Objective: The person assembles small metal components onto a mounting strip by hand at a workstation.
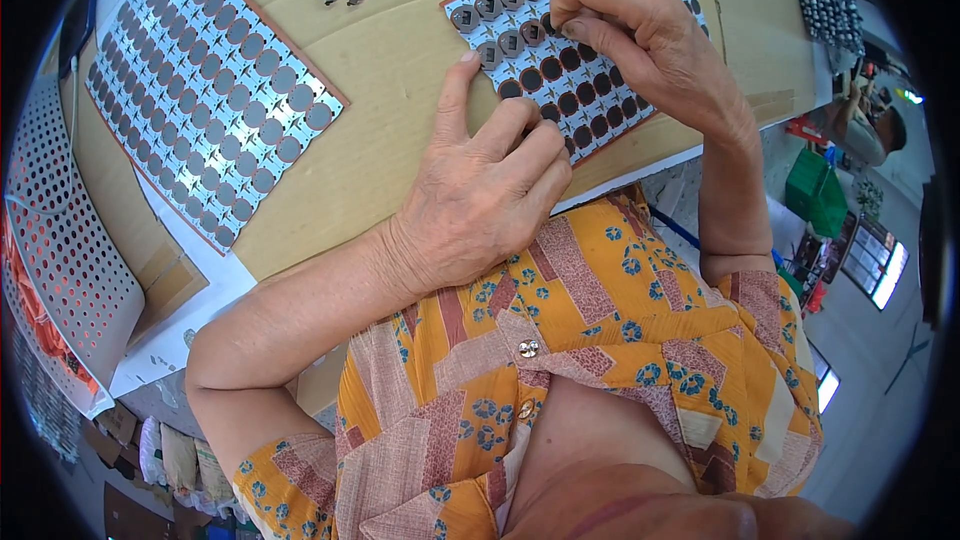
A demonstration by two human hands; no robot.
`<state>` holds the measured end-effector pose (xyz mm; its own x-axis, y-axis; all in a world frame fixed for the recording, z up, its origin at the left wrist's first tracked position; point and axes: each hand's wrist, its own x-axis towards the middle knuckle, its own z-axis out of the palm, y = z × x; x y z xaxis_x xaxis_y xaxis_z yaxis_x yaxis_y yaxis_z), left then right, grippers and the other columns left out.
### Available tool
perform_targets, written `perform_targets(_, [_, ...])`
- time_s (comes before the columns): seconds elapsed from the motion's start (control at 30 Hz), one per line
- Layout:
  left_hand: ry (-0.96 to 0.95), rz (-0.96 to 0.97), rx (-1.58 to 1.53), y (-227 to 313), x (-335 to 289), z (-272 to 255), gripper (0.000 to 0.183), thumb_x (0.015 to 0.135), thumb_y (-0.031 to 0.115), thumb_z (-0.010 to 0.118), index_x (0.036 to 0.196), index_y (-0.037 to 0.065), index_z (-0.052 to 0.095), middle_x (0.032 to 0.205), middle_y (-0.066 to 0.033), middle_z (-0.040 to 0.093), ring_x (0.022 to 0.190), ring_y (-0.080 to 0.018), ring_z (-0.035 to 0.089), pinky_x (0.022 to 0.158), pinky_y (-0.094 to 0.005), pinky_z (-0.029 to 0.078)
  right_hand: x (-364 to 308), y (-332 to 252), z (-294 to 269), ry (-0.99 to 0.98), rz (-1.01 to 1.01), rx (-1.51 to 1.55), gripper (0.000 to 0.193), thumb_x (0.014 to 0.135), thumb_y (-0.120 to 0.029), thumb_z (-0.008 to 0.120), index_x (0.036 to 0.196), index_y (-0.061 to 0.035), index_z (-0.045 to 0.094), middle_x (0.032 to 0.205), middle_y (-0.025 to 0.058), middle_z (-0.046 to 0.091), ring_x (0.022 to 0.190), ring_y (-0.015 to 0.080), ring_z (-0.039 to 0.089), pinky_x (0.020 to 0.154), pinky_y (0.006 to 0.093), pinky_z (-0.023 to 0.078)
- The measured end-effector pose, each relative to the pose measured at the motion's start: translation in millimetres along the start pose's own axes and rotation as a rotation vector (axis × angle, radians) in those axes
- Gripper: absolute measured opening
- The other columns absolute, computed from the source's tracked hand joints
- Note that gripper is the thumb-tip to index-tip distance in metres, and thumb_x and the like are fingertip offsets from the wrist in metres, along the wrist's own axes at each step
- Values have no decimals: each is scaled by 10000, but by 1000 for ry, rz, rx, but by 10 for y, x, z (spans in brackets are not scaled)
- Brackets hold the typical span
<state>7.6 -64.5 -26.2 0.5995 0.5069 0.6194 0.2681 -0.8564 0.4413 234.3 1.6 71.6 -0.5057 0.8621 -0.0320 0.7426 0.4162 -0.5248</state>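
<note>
see disc sheet (560, 85) partly hidden under left hand (480, 180) and right hand (660, 45), cannot make out anything pinched above it, see second sheet (215, 90), left of it, cut off at top, barely discern distant person (868, 130) right of it

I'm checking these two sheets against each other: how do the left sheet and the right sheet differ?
The left sheet shows grey circles; the right sheet shows dark circles plus tabbed metal discs.
The left sheet is untouched, while the left hand and right hand are at the right sheet.
Both have bluish-silver, patterned faces, rows of circles and reddish-brown edges.
</note>
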Motion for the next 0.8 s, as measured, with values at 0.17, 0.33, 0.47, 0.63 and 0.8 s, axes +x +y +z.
perform_targets(0.17, [-1,-2,-7,-6,-7,-14,341,741,154,851,1038,58,712,1100,-55,664,1051,-243,659,1147,-710,361,39,-23,32,-9,-88,-121,111,1018,17,628,1128,12,645,987,84,633,865,191,621,794,305,513])
perform_targets(0.33, [-5,-5,-4,-5,-17,-16,337,736,150,852,1026,57,709,1093,-53,663,1048,-243,656,1137,-706,370,-26,-87,255,194,234,126,160,981,45,712,1134,1,692,919,21,652,761,63,596,662,240,490])
perform_targets(0.47, [-14,-21,-28,-6,-7,-47,329,735,141,848,1019,57,706,1076,-50,656,1042,-242,655,1135,-705,371,-147,-8,393,318,122,69,159,965,58,738,1122,31,739,931,-2,659,814,14,617,686,178,497])
perform_targets(0.63, [-18,-34,-18,4,-39,-88,296,737,138,838,984,59,695,1041,-49,629,1043,-238,648,1139,-698,371,-205,118,515,337,85,200,164,967,76,723,1131,64,729,977,11,658,857,26,619,715,183,504])
perform_targets(0.8, [-16,-49,-6,-6,-79,-88,260,756,143,814,970,61,692,1027,-53,614,1049,-242,646,1153,-690,371,-47,-68,344,218,65,-15,161,974,77,698,1123,29,741,906,-1,643,797,35,624,663,196,489])
